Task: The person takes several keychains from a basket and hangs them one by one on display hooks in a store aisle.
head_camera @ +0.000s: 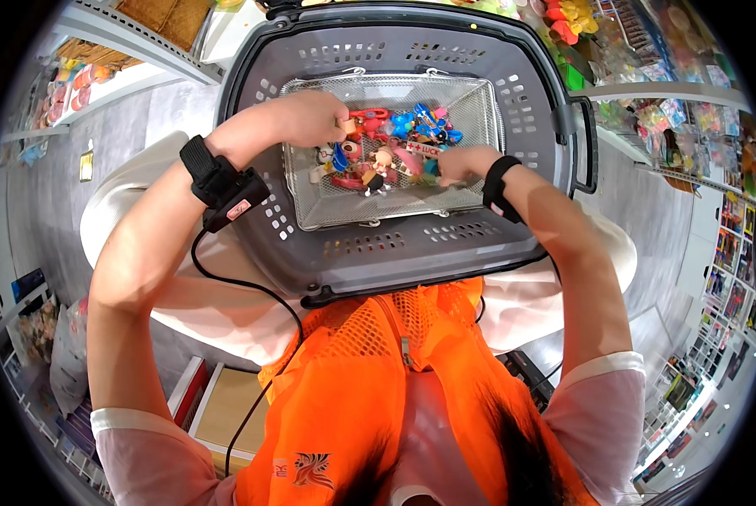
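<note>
A wire mesh basket (394, 215) sits inside a grey plastic shopping basket (378, 243) in front of me. Small figurine trinkets and keychains lie in a loose pile on its mesh floor. Over the left rim of the mesh, my left hand (315, 119) pinches a small tan and orange piece (349, 127). From the other side, my right hand (468, 166) reaches into the pile, fingertips down beside a white and red strap (423, 148) with writing. What those fingertips grip is hidden. Between the hands are a blue figurine (403, 125), a red trinket (373, 120) and a doll-like figurine (383, 158).
The shopping basket's black handle (585, 145) stands at its right side. Shelves of bagged trinkets (663, 120) rise on the right; a metal shelf (144, 38) stands at upper left. A black cable (251, 281) runs from my left wristband (226, 190) across my lap.
</note>
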Motion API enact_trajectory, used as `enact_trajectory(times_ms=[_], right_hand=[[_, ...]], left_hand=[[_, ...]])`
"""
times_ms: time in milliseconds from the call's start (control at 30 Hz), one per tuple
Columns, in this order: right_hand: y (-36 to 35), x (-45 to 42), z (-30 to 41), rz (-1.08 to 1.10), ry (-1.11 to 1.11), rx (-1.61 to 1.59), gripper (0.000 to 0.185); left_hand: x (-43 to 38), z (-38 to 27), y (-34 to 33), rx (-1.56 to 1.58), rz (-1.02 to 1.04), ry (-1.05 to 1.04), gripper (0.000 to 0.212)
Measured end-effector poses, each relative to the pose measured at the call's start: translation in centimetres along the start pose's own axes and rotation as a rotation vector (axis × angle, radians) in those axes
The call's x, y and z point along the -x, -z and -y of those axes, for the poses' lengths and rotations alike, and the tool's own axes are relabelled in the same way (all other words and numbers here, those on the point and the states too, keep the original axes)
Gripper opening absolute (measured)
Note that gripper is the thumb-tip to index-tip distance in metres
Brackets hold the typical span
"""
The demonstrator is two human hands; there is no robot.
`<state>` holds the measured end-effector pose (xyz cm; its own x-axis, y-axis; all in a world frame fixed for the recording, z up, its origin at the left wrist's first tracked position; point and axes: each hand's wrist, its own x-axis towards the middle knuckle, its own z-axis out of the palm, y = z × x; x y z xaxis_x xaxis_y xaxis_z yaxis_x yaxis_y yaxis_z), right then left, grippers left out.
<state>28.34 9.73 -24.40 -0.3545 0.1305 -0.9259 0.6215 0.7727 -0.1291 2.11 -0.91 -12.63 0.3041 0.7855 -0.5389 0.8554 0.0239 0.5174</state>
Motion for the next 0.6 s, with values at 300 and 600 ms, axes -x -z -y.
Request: enact_trajectory(times_ms=[300, 600], right_hand=[[4.6, 9.9, -1.5, -0.644, 0.171, 0.007, 0.025], [6.0, 16.0, 1.4, -0.98, 0.135, -0.712, 0.022]], left_hand=[[-0.2, -0.1, -0.3, -0.089, -0.234, 0.002, 0.015], [0.2, -4.0, 2.5, 0.751, -0.073, -0.201, 0.02]])
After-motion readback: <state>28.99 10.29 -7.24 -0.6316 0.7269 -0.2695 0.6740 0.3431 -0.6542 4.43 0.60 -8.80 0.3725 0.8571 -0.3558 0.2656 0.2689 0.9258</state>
